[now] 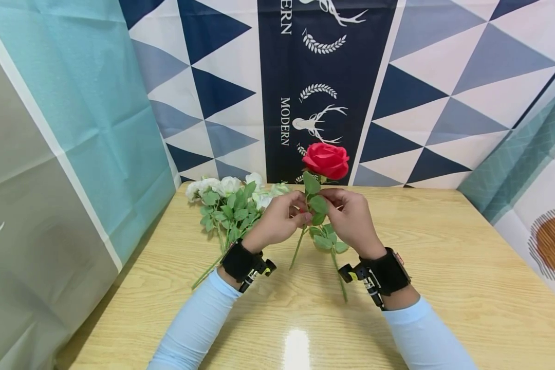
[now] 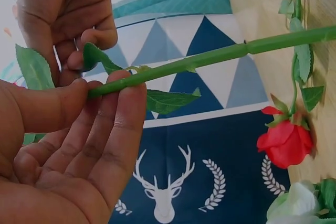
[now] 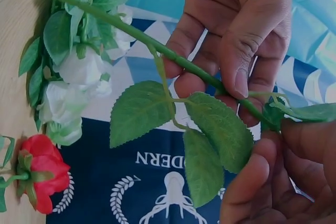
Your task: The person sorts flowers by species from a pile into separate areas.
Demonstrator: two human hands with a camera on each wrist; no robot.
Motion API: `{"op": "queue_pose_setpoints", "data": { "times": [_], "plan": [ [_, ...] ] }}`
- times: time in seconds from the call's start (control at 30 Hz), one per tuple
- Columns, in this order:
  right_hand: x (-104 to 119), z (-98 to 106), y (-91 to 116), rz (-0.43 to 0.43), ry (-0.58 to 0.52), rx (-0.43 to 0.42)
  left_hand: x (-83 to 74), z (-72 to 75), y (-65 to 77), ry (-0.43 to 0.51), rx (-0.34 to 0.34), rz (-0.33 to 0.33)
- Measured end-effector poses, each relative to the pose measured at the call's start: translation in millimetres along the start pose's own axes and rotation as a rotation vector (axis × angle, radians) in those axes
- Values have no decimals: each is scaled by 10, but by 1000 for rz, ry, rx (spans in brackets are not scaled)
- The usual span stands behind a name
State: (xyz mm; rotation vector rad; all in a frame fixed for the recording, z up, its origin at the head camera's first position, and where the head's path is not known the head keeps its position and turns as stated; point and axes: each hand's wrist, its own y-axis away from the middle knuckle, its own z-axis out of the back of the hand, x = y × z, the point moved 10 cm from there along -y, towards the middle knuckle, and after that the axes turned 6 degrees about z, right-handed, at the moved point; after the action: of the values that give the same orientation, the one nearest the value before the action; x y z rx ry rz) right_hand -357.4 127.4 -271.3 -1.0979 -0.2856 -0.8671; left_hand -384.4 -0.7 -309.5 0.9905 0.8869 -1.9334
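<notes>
Gripping one rose (image 1: 326,161); wrist views suggest another bloom (image 2: 286,139).

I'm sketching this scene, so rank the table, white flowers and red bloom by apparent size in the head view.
Largest to smallest:
1. Table, its visible part
2. White flowers, taken together
3. Red bloom

Wood-grain table (image 1: 421,246) with white flowers (image 1: 230,185), red rose (image 2: 286,142)

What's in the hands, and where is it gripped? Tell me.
A red rose, by its stem: the left hand pinches it; the right hand grips higher up, its exact hold partly hidden.
</notes>
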Motion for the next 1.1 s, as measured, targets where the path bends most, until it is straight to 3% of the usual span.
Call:
{"op": "queue_pose_setpoints", "data": {
  "times": [0.23, 0.63, 1.1],
  "plan": [
    [-5, -22, -1, -7, -14, 16, -15, -39, 9, 9, 16, -1],
    [114, 7, 21, 65, -15, 15, -65, 36, 16, -144, -69, -64],
    [169, -1, 39, 84, 34, 18, -9, 115, -2, -177, -96, -49]
  ]
}}
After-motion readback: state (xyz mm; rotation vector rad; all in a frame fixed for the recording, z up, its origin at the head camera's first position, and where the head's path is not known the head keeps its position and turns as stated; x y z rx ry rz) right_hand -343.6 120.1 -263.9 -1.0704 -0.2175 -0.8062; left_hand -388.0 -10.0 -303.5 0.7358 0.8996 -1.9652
